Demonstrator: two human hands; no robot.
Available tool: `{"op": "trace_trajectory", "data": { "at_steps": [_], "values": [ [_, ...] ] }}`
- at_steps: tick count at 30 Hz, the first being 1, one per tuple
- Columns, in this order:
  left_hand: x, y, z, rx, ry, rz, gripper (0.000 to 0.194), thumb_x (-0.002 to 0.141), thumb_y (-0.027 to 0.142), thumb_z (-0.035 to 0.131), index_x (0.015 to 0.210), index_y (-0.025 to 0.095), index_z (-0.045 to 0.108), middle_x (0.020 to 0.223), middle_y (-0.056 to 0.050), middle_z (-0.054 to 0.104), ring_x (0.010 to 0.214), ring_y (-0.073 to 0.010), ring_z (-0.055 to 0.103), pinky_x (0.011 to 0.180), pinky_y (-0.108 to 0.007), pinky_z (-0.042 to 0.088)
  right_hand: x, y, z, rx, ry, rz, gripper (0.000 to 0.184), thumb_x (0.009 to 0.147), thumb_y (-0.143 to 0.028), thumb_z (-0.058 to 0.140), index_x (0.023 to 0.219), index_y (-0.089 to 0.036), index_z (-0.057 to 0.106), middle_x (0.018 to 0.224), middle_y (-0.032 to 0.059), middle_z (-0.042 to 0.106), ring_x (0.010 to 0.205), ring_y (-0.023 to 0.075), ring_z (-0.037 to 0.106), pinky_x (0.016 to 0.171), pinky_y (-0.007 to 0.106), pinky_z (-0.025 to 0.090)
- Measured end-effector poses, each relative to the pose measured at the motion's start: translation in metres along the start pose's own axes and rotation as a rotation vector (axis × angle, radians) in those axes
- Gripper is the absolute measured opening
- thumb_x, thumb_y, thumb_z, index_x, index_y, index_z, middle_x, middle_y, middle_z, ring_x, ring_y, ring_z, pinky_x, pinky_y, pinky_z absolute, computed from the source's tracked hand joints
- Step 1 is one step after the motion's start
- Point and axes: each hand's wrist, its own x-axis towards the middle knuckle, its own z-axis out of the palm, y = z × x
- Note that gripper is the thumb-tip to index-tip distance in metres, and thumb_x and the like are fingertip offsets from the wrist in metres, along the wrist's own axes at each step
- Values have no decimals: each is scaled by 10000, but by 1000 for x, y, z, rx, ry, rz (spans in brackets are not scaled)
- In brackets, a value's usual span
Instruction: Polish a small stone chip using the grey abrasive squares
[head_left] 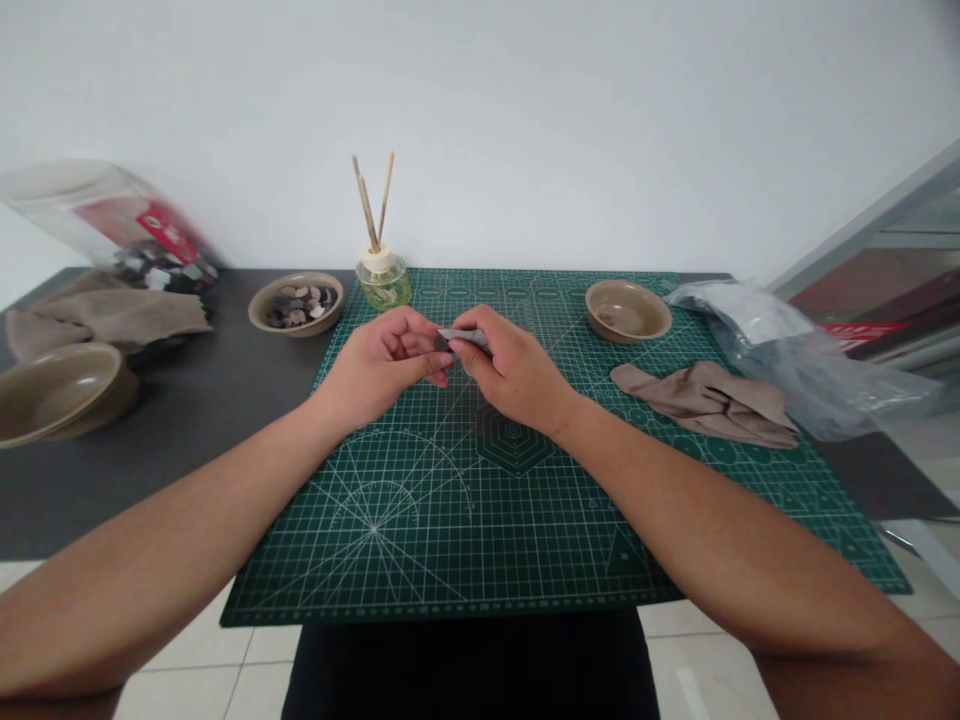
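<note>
Both my hands meet above the far middle of the green cutting mat (525, 520). My right hand (517, 370) pinches a small flat grey piece (463, 336) between thumb and fingers. My left hand (386, 365) is closed with its fingertips touching the same piece at its left end. What the piece is made of I cannot make out.
A brown bowl (296, 302) of small stones and a reed diffuser (382, 275) stand at the back. An empty brown bowl (628, 310), a beige cloth (709, 400) and a clear plastic bag (795, 350) lie right. Another bowl (60, 390), cloth and a tilted jar (112, 225) sit left.
</note>
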Motion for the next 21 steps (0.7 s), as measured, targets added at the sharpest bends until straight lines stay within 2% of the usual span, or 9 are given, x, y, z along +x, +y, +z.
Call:
{"op": "trace_trajectory", "data": {
  "at_steps": [4, 10, 21],
  "values": [
    [-1, 4, 1, 80, 34, 3, 267, 708, 218, 871, 868, 177, 662, 656, 17, 734, 609, -143, 721, 648, -263, 611, 0, 0, 0, 31, -21, 25, 121, 1022, -357, 528, 1021, -236, 525, 1000, 57, 692, 879, 195, 618, 824, 336, 479],
    [0, 2, -1, 48, 67, -5, 276, 659, 220, 892, 816, 182, 669, 678, 19, 747, 583, -142, 712, 620, -269, 607, 1, 1, 0, 54, -21, 81, 124, 992, -352, 561, 1013, -240, 512, 978, 46, 682, 869, 200, 600, 823, 346, 463],
    [0, 3, -2, 57, 55, -19, 283, 673, 251, 894, 816, 177, 662, 658, 19, 723, 538, -132, 671, 565, -263, 568, 0, -2, 0, 84, 19, 123, 208, 987, -434, 610, 995, -243, 528, 908, 16, 665, 815, 187, 590, 787, 333, 454]
  ]
}}
